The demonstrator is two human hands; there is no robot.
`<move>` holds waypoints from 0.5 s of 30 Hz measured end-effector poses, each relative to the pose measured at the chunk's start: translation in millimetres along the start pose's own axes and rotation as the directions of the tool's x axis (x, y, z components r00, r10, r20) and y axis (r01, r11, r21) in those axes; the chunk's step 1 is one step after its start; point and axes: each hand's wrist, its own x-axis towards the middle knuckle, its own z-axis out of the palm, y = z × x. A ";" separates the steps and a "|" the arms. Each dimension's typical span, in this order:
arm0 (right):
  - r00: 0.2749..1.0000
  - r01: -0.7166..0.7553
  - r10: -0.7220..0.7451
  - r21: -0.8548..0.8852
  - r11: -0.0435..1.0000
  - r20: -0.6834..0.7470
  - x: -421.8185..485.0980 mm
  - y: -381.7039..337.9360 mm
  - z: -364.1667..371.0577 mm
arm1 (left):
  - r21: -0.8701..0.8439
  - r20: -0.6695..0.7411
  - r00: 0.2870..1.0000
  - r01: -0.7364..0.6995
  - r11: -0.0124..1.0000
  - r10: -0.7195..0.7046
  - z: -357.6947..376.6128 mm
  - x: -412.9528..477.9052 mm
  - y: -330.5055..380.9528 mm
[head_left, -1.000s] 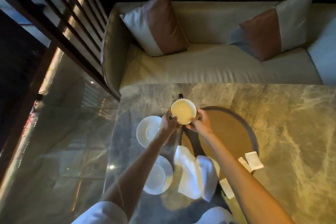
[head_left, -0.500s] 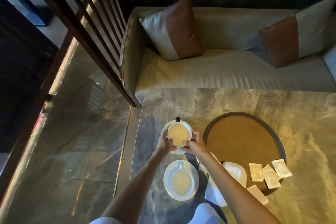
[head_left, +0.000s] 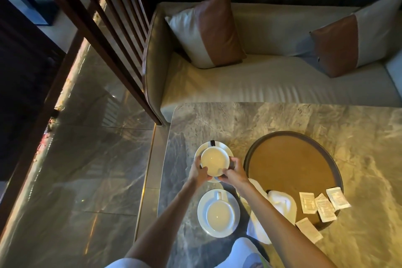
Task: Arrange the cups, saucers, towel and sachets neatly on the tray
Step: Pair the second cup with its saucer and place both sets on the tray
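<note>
Two cup-and-saucer sets stand on the bench point(head_left: 272, 115), both left of the round tray point(head_left: 289, 133) and neither on it, so by my reading you are early in the job. Your left grip point(head_left: 199, 172) and right grip point(head_left: 233, 173) curl round opposite sides of the far cup point(head_left: 214, 162), fingers closed on its wall, and hold it over the far saucer point(head_left: 201, 150). I cannot tell whether it is seated or a shade above. The near cup point(head_left: 220, 216) sits on the near saucer point(head_left: 203, 222), handle pointing away from you, with the towel point(head_left: 281, 203) between it and the tray. That towel lies crumpled across the tray's near rim, partly inside, partly off, and partly hidden under your right forearm. Three sachets point(head_left: 322, 204) lie loosely fanned at the tray's near-right edge, one overhanging the rim. A fourth sachet point(head_left: 309, 229) lies just outside the rim. Most of the tray's floor is bare. Left for you, as I judge it: both sets carried onto the tray, the towel folded and laid inside, and the four sachets squared up together.
</note>
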 end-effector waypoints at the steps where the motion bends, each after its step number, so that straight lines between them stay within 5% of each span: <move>1: 1.000 -0.004 0.004 -0.004 1.000 0.000 0.0 0.1 -0.2 | -0.012 0.002 1.000 0.010 1.000 -0.010 0.8 -0.4 0.3; 15: 0.999 -0.027 0.028 -0.024 0.999 0.041 -3.3 -1.5 -4.9 | -0.035 0.007 0.998 0.063 0.997 -0.063 2.7 -6.6 5.3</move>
